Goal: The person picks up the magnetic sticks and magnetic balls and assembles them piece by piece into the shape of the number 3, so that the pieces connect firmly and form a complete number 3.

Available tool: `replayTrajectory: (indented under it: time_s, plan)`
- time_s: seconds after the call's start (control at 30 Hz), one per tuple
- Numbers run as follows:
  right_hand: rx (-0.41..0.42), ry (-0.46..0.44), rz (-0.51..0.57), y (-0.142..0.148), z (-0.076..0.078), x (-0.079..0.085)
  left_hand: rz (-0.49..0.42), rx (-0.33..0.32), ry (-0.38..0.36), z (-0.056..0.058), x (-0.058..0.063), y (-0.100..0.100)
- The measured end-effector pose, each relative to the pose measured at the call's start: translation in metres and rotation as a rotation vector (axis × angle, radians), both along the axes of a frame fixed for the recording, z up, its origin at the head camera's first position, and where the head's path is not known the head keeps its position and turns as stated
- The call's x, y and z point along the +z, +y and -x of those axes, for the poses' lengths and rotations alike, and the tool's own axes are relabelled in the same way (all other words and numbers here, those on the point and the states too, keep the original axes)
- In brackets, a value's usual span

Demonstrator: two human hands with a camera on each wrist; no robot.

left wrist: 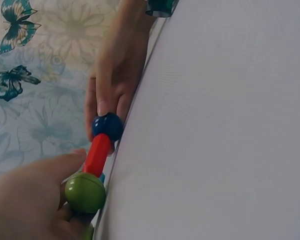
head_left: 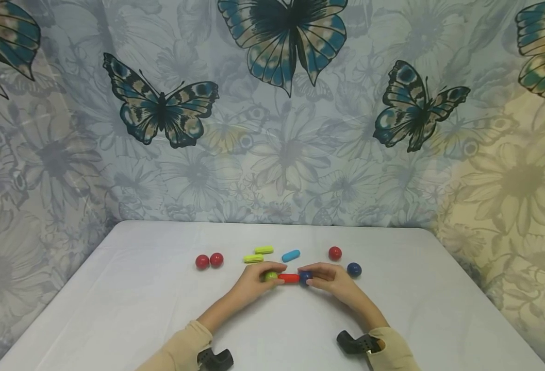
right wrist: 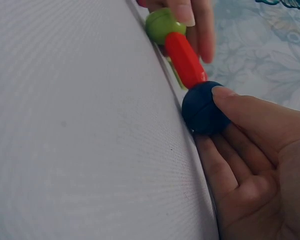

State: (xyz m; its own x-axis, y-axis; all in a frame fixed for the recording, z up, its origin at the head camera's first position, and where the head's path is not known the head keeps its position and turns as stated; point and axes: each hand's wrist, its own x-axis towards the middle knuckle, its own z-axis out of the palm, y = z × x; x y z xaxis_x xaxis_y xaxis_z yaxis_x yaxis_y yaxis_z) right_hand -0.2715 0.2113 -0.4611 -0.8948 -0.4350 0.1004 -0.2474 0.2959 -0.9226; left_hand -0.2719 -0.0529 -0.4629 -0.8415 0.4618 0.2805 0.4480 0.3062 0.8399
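Between the two hands a red rod (head_left: 288, 278) joins a green ball (left wrist: 85, 192) to a dark blue ball (right wrist: 206, 108), forming a dumbbell shape. My left hand (head_left: 255, 278) grips the green ball between thumb and fingers. At the other end, my right hand (head_left: 330, 280) pinches the dark blue ball, its thumb on one side and fingertips on the other. The right wrist view shows the red rod meeting both balls. Just beyond the hands lie two yellow-green rods (head_left: 253, 258) and a light blue rod (head_left: 291, 255).
Two red balls (head_left: 209, 260) sit together on the left of the white table (head_left: 114, 309). On the right are another red ball (head_left: 334, 253) and a second dark blue ball (head_left: 354, 269). A butterfly-print cloth (head_left: 281, 170) hangs behind. Each wrist wears a black camera mount (head_left: 358, 343).
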Motion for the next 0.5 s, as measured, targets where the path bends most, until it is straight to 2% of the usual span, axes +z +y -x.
replayTrajectory:
  time_s: [0.27,0.5]
  plan:
    - [-0.011,-0.009,-0.003,0.0010,0.0002,-0.0005,0.022,0.034,0.071,-0.0009,-0.0056,0.0037]
    - [-0.010,-0.005,0.001,0.0005,0.0008,-0.0010,0.050,0.056,0.070,-0.0019,-0.0069,0.0043]
